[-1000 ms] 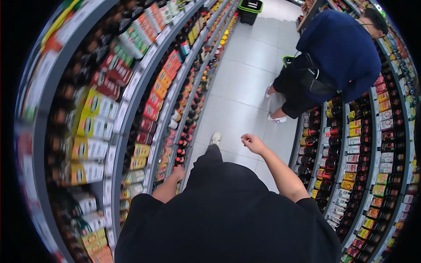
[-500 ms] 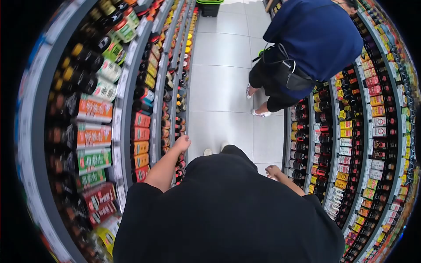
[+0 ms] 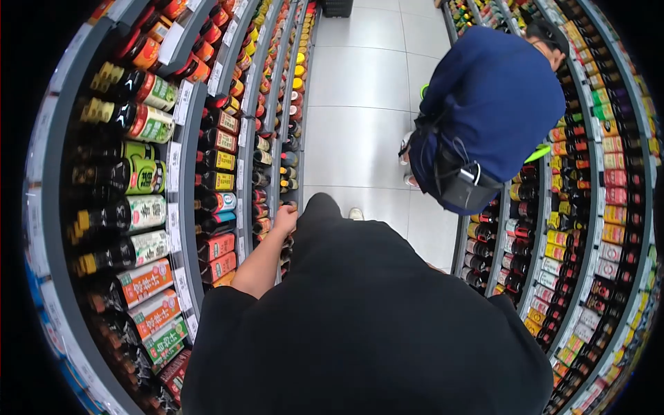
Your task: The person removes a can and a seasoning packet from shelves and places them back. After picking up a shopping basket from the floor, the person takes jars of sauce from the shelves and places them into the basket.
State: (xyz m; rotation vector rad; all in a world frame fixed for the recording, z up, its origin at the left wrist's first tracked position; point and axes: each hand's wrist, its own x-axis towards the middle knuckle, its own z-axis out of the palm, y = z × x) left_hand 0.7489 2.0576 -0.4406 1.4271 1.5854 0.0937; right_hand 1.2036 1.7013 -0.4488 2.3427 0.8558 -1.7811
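My left hand (image 3: 286, 218) hangs at my side with its fingers curled in, and no item shows in it. It is nearest to the lower left shelves of sauce bottles and jars, apart from them as far as I can tell. Of my right arm, only a sliver of skin (image 3: 437, 268) shows past the edge of my black shirt (image 3: 373, 311). The fingers on that side are hidden.
Shelves of dark sauce bottles (image 3: 149, 213) and cartons (image 3: 149, 282) line the left. More stocked shelves (image 3: 553, 238) run along the right. A person in a navy top (image 3: 498, 104) with a black bag (image 3: 467, 190) stands ahead right. Pale floor tiles (image 3: 356, 76) run between; a black crate (image 3: 337, 8) sits far ahead.
I have moved forward along the aisle, so the shelves slide back and the person appears nearer. My right hand has swung back behind my shirt. The left stays curled.
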